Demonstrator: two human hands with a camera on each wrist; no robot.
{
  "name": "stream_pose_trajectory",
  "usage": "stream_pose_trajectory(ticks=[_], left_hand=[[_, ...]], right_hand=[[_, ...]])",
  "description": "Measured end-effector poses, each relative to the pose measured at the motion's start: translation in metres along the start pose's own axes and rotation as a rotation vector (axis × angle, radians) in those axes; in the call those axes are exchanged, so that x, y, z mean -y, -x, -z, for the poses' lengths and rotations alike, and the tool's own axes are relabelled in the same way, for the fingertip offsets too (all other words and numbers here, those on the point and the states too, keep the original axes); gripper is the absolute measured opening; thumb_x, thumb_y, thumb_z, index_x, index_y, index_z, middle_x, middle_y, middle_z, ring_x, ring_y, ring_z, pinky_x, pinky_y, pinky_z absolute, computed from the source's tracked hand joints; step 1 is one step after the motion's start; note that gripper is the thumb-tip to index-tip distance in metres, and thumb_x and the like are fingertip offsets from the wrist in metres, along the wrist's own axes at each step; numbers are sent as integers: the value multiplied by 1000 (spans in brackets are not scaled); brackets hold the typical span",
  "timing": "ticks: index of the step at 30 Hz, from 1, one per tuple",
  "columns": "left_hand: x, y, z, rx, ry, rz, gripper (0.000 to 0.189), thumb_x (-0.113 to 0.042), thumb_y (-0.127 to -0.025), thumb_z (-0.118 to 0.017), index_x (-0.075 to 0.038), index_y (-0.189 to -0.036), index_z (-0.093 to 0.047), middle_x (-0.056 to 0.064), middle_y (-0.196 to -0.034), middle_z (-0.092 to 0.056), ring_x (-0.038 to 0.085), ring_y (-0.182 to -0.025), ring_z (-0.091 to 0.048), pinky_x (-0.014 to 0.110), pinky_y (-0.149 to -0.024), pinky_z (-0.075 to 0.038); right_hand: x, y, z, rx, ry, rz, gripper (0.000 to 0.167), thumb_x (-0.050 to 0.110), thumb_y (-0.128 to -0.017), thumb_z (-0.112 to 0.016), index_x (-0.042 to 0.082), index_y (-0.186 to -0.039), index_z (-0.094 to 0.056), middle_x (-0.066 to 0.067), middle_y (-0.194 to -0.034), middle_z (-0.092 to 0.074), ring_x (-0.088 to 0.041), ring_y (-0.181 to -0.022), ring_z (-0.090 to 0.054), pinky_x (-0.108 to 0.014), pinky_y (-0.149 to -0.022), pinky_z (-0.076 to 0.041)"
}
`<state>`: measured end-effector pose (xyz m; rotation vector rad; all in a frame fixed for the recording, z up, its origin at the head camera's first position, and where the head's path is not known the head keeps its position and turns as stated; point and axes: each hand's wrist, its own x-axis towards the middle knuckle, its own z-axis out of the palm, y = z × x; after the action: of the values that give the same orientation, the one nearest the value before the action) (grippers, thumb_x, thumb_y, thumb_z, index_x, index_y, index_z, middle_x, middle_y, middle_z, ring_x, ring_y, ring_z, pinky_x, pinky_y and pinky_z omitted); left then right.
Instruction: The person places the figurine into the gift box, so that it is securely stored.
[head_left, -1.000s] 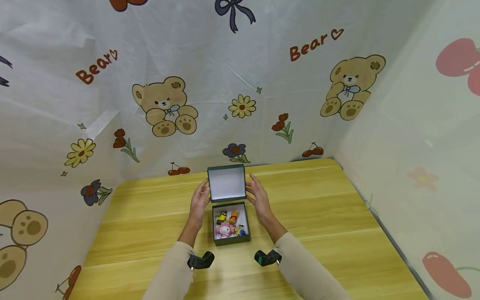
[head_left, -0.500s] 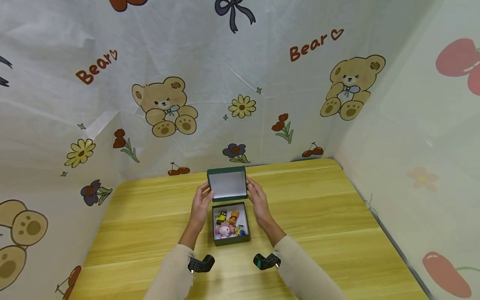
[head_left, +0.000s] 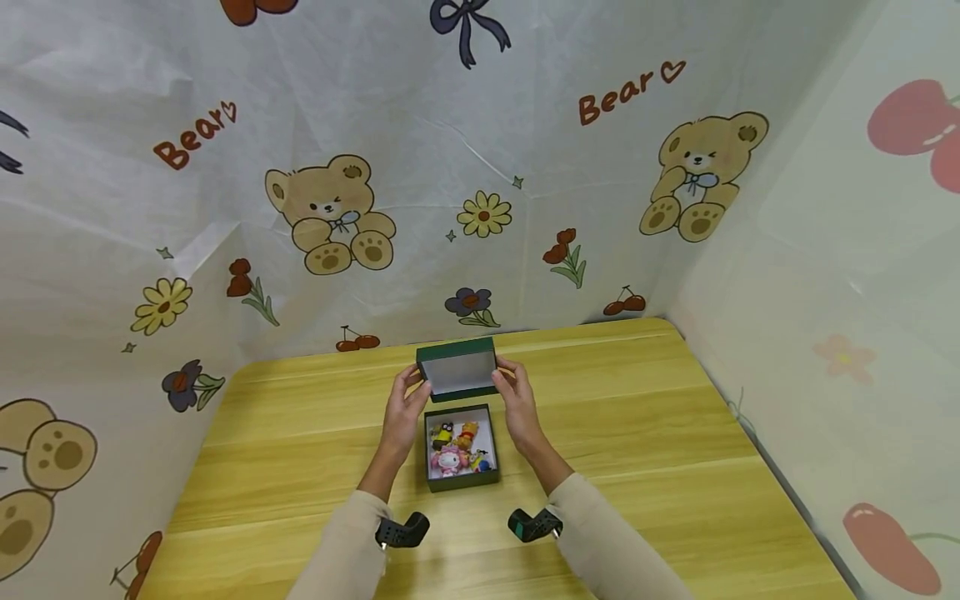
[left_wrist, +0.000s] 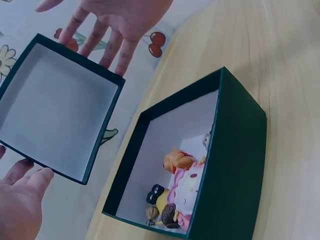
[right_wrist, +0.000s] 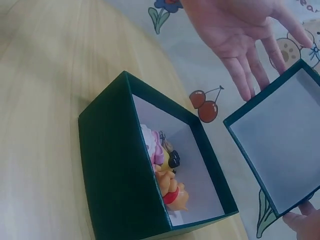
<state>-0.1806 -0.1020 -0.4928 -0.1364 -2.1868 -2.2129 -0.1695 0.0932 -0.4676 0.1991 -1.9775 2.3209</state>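
A dark green box lid [head_left: 462,372] with a pale inside hangs above the far side of the matching open box [head_left: 467,481]. My left hand [head_left: 402,411] holds the lid's left side, and my right hand [head_left: 519,403] holds its right side, thumbs toward the near edge. In the box lie a pink-and-white toy figure [head_left: 450,460], a yellow-and-black one [head_left: 443,435], an orange bear figure in red [head_left: 467,433] and a small multicoloured one [head_left: 480,461]. The left wrist view shows the lid's pale inside [left_wrist: 60,105] apart from the box [left_wrist: 235,155].
The box stands on a wood-grain table [head_left: 637,450]. Behind the table rises a white sheet [head_left: 420,125] printed with bears and flowers, with another pale printed wall [head_left: 810,275] at the right. Black wrist devices [head_left: 402,530] sit on both sleeves.
The lid has tilted, its far edge coming toward me, so more of its green outer side shows. Both hands have closed in on its sides. The box and figures have stayed put.
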Motion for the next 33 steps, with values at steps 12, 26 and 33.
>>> stream_pose_trajectory(ticks=[12, 26, 33], left_hand=[[-7, 6, -1, -36, 4, 55, 50, -24, -102, -48, -3, -145, -31, 22, -134, -37, 41, -131, -40, 52, -109, -34], [-2, 8, 4, -53, -83, 47, 43, -30, -99, -54, -2, -130, -43, 21, -131, -42, 37, -129, -45, 50, -103, -42], [-2, 15, 15, 9, -68, 10, 39, -20, -97, -60, -2, -130, -53, 18, -133, -43, 39, -132, -41, 51, -105, -39]], right_hand=[[1, 7, -6, -77, 8, 20, 39, 6, -100, -49, -11, -134, -42, -26, -133, -41, -38, -127, -42, -35, -103, -39], [-26, 3, 0, -130, 59, 25, 40, 13, -94, -63, -6, -128, -54, -19, -128, -47, -37, -124, -46, -37, -99, -46], [-25, 5, 12, 4, 41, -8, 40, 8, -93, -63, -7, -129, -53, -21, -139, -45, -38, -132, -41, -47, -106, -40]])
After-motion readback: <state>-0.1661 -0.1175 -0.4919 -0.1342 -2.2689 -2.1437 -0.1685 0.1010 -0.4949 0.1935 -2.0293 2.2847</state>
